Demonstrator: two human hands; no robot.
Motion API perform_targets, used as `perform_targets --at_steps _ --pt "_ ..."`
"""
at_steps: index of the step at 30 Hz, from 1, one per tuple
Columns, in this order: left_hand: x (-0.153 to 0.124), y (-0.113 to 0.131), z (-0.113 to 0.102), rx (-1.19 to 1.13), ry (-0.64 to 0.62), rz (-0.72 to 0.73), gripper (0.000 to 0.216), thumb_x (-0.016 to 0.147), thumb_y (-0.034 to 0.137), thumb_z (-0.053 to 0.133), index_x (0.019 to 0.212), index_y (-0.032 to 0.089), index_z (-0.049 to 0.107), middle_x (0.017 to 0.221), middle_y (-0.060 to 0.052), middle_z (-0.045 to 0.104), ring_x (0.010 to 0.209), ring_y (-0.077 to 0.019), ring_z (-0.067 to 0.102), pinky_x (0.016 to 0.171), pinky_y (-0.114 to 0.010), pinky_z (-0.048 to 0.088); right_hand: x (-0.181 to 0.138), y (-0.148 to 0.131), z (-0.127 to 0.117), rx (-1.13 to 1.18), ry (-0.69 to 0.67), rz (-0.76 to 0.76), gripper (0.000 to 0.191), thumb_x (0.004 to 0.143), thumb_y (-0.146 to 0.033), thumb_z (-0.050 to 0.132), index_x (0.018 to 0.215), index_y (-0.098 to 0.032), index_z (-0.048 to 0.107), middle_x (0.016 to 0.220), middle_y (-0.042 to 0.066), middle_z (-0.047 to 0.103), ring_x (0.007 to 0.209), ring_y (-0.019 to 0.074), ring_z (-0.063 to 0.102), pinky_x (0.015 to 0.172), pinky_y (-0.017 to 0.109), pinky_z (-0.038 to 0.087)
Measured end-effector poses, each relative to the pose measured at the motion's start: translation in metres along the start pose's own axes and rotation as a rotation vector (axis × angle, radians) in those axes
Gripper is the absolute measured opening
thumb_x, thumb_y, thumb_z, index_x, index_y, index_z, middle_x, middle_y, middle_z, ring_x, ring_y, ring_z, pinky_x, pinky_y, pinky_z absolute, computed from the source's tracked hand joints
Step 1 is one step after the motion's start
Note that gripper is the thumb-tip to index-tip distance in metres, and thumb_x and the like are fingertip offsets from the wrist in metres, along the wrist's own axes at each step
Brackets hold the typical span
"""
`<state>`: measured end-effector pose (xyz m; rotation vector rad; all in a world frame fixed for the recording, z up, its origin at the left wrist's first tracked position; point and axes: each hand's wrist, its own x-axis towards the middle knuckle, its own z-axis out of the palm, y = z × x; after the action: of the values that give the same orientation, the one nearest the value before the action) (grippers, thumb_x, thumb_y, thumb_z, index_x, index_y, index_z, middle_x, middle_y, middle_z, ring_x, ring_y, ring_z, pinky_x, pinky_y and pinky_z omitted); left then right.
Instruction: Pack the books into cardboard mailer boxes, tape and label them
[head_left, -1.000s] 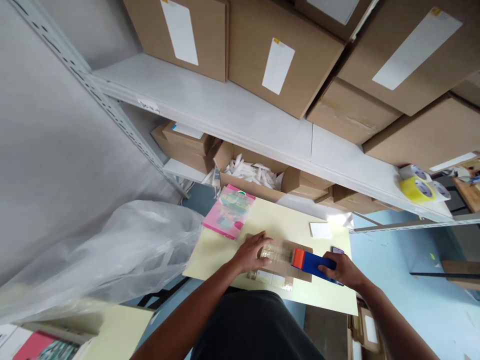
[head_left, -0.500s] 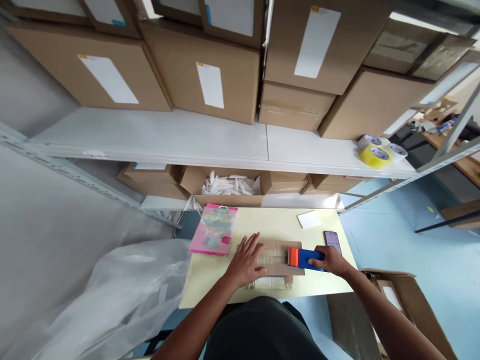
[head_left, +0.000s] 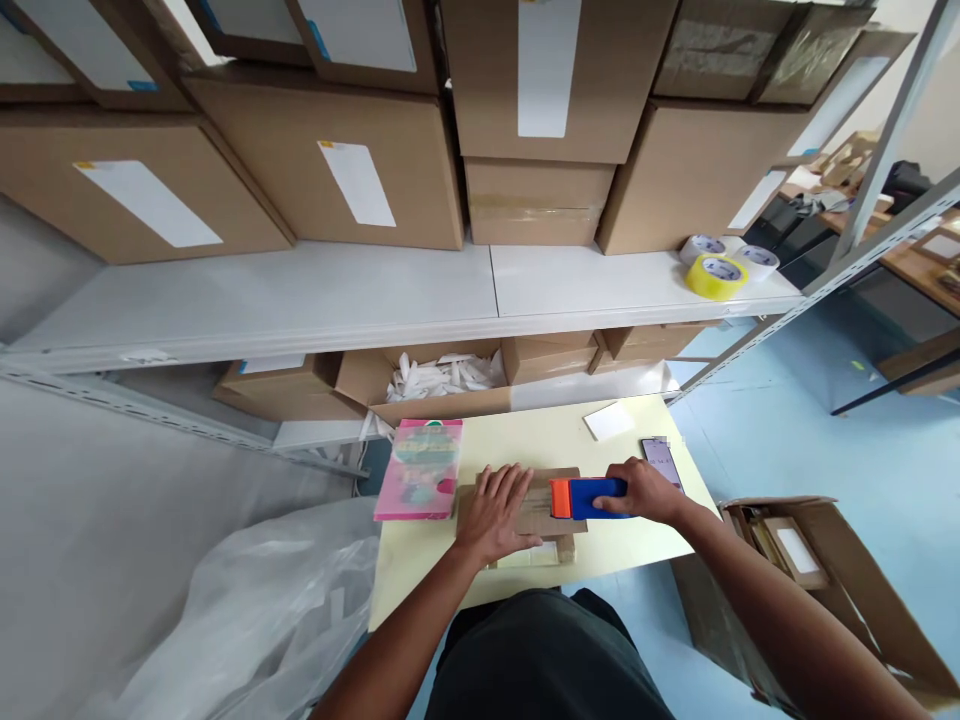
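My left hand (head_left: pixel 499 510) lies with fingers spread on a small brown cardboard piece (head_left: pixel 536 510), which looks like a flat box. Its left end shows beyond that hand. My right hand (head_left: pixel 641 490) is wrapped round the handle of a blue and orange tape dispenser (head_left: pixel 581 498). The dispenser's orange head rests over the right part of the cardboard. Closer to my body, partly under it, is another small taped box (head_left: pixel 566 549) with a white label. Whether tape runs from the dispenser is hard to make out.
Left on the pale table (head_left: pixel 420 560) lies a pink package (head_left: pixel 420 470). A white card (head_left: pixel 609 421) and a phone (head_left: pixel 661 462) are at the right. Tape rolls (head_left: pixel 716 277) and large boxes fill the shelf ahead. An open carton (head_left: pixel 862 590) stands on the floor at right.
My view has tilted and shifted, so the scene sits differently. My left hand has moved a little right along the cardboard, uncovering its left end. The dispenser stays near the right end.
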<state>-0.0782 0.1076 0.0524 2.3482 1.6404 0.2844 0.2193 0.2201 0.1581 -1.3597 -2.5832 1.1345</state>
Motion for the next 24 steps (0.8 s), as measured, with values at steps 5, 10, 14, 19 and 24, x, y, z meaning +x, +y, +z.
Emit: perform_targets --at_steps 5,10,14,19,24 --pt "0.0 0.0 0.001 0.013 0.008 -0.012 0.113 0.072 0.081 0.064 0.161 0.021 0.026 0.161 -0.017 0.038 0.147 -0.0375 0.032 0.124 -0.056 0.003 -0.01 0.03 -0.014 -0.091 0.001 0.053 0.047 0.075 -0.067 0.071 0.067 -0.021 0.065 0.063 0.004 0.066 0.057 0.0172 0.056 0.056 0.028 0.037" --pt "0.0 0.002 0.0 0.046 -0.005 -0.011 0.1 0.073 0.074 0.07 0.158 0.036 0.032 0.163 -0.011 0.034 0.148 -0.038 0.029 0.123 -0.06 0.005 -0.026 0.073 -0.012 -0.077 -0.011 0.097 0.046 0.078 -0.065 0.067 0.068 -0.02 0.061 0.067 0.004 0.066 0.06 0.0168 0.057 0.056 0.027 0.036" --pt "0.001 0.002 -0.001 0.074 -0.025 0.008 0.089 0.077 0.072 0.069 0.154 0.043 0.037 0.166 -0.008 0.029 0.149 -0.0393 0.027 0.121 -0.062 0.009 -0.028 0.081 -0.007 -0.069 -0.005 0.108 0.043 0.077 -0.062 0.068 0.07 -0.02 0.063 0.068 0.004 0.066 0.062 0.0168 0.056 0.058 0.027 0.037" --pt "0.001 0.002 0.0 0.129 -0.006 0.025 0.089 0.077 0.072 0.068 0.155 0.043 0.037 0.167 -0.009 0.029 0.147 -0.0407 0.029 0.12 -0.063 0.012 -0.025 0.076 -0.016 -0.095 0.013 0.083 0.039 0.075 -0.058 0.072 0.063 -0.022 0.063 0.059 0.002 0.061 0.056 0.0158 0.051 0.056 0.028 0.033" --pt "-0.001 0.002 -0.001 0.192 0.025 0.052 0.09 0.079 0.071 0.067 0.156 0.041 0.034 0.167 -0.012 0.028 0.146 -0.0406 0.032 0.118 -0.063 0.016 -0.024 0.073 -0.025 -0.232 -0.006 0.057 0.04 0.077 -0.06 0.071 0.069 -0.021 0.067 0.065 0.005 0.067 0.062 0.0182 0.058 0.059 0.028 0.035"
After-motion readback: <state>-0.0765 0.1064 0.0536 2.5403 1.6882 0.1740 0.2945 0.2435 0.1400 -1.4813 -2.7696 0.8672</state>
